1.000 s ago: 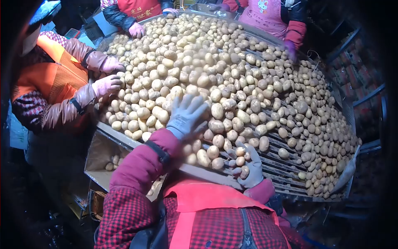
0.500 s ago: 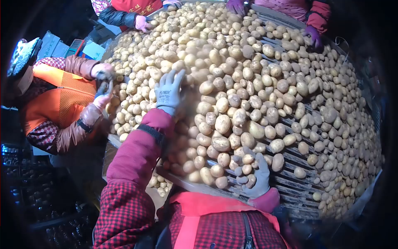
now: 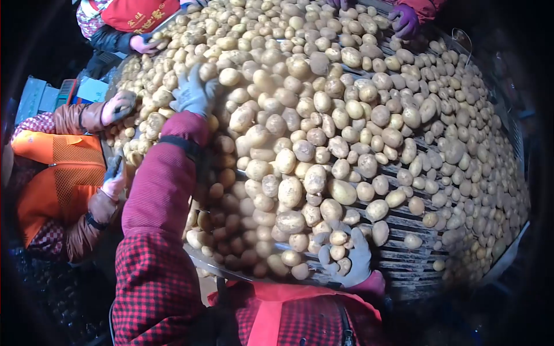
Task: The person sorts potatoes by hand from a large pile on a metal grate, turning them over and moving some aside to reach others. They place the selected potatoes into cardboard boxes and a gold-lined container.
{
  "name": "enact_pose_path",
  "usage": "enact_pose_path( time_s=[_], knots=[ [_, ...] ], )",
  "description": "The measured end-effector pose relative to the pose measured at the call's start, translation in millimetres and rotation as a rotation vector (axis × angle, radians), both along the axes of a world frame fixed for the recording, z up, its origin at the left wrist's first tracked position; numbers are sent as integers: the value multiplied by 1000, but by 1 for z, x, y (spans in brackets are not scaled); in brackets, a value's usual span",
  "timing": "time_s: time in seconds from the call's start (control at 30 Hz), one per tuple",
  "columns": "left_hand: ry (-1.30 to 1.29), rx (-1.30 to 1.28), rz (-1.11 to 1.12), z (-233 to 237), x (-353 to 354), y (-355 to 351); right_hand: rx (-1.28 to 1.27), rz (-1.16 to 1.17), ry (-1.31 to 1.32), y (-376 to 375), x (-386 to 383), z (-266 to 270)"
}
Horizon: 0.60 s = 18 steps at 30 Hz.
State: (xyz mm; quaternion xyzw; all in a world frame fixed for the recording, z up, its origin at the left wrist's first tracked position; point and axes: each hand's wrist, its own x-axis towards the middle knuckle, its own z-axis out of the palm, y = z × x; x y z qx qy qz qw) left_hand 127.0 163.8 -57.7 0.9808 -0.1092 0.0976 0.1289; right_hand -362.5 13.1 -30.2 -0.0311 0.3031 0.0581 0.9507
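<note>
Potatoes (image 3: pixel 314 179) of mixed sizes lie heaped over a slatted metal table (image 3: pixel 407 262). My left hand (image 3: pixel 195 92), in a grey-blue glove, rests on the heap at upper left with its fingers spread among the potatoes. Near the front edge, my right hand (image 3: pixel 352 258) wears a similar glove and curls round a few small potatoes (image 3: pixel 338 244), its fingers bent about them. My left sleeve (image 3: pixel 158 196) reaches across the left side of the table.
A person in an orange vest (image 3: pixel 63 173) stands at the left, both gloved hands near the heap. Gloved hands of other people touch the far edge, one pink (image 3: pixel 144 44) and one purple (image 3: pixel 405 22). Blue boxes (image 3: pixel 34 101) stand behind the orange vest.
The view has shifted. My left hand has moved left and slightly up over the heap, with potatoes blurred beside it. My right hand stays round the small potatoes near the front edge.
</note>
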Motion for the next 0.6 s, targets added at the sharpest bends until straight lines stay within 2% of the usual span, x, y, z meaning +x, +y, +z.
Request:
enact_pose_path(
  time_s=[0.1,0.2,0.23,0.27,0.3,0.33,0.37,0.4,0.43,0.47,0.53,0.6],
  knots=[
    [46,-52,17,-3,26,11,-113,-32,21,3,4,3],
    [9,-26,-95,-13,41,30,-183,-30,-5,-2,2,-6],
    [49,-23,-73,1,25,28,-225,-23,27,-3,9,0],
    [85,-21,-47,14,6,28,-187,13,-53,-11,11,3],
    [-176,-36,-189,-4,1,37,-216,-9,-32,-12,16,3],
    [-263,-114,-371,38,-48,25,-238,-30,-4,-11,21,6],
    [-308,-206,-547,55,-80,19,-242,-15,-2,-10,22,9],
    [-277,-304,-757,76,-118,11,-240,-11,4,-6,21,13],
    [-246,-269,-874,83,-149,-3,-245,-11,0,-5,22,15],
    [106,-14,-942,94,-189,-6,-251,-16,-10,-4,22,16],
    [-16,-47,-1293,59,-254,3,-267,-18,-25,-3,18,16],
    [-1,-42,-1318,31,-287,14,-252,-25,-52,-2,14,18]
  ],
)
